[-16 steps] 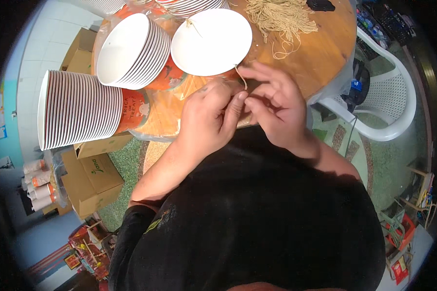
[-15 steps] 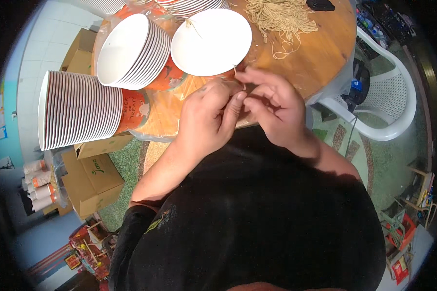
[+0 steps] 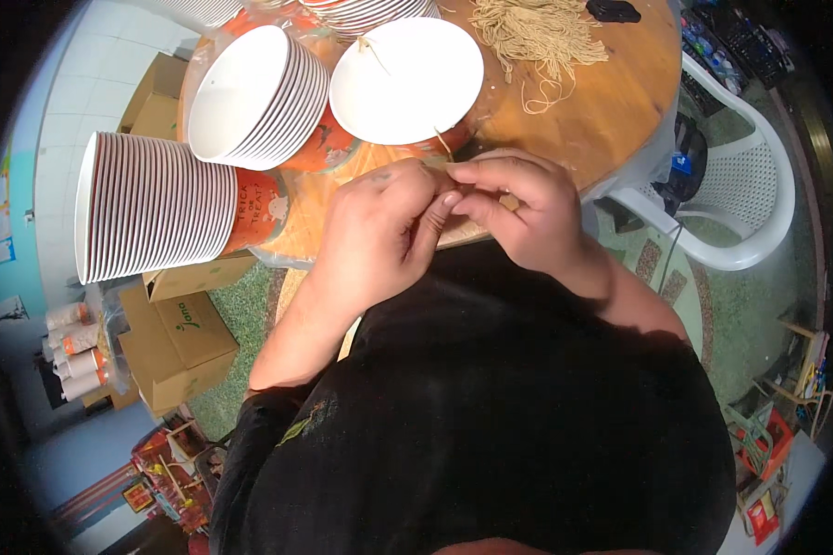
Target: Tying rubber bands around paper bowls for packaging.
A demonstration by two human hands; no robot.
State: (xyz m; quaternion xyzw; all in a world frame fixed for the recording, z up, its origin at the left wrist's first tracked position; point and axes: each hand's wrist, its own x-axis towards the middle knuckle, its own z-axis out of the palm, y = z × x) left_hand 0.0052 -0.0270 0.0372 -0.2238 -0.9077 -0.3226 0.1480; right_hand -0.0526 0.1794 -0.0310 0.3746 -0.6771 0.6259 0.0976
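Observation:
My left hand [image 3: 379, 227] and my right hand [image 3: 528, 203] meet at the table's near edge, thumbs and fingertips pinched close together. A short piece of tan cord [image 3: 443, 141] sticks up from between them, beside the rim of a paper bucket [image 3: 407, 83]. The rest of what they pinch is hidden by the fingers. This bucket lies with its white inside facing me, and a knotted cord end [image 3: 365, 44] shows within it. Just beyond the right hand, a loose bundle of tan cords [image 3: 541, 37] is spread on the wooden table [image 3: 620, 102].
Two stacks of nested orange paper buckets, a nearer stack [image 3: 157, 208] and a farther stack [image 3: 259, 97], lie on the left. A black item [image 3: 613, 10] sits at the far edge. A white plastic chair [image 3: 740, 185] stands right; an opened cardboard box [image 3: 180, 342] is below left.
Both hands have shifted slightly left, and the right fingers have closed in toward the left fingertips. The cord piece now leans differently above them. The buckets look unchanged.

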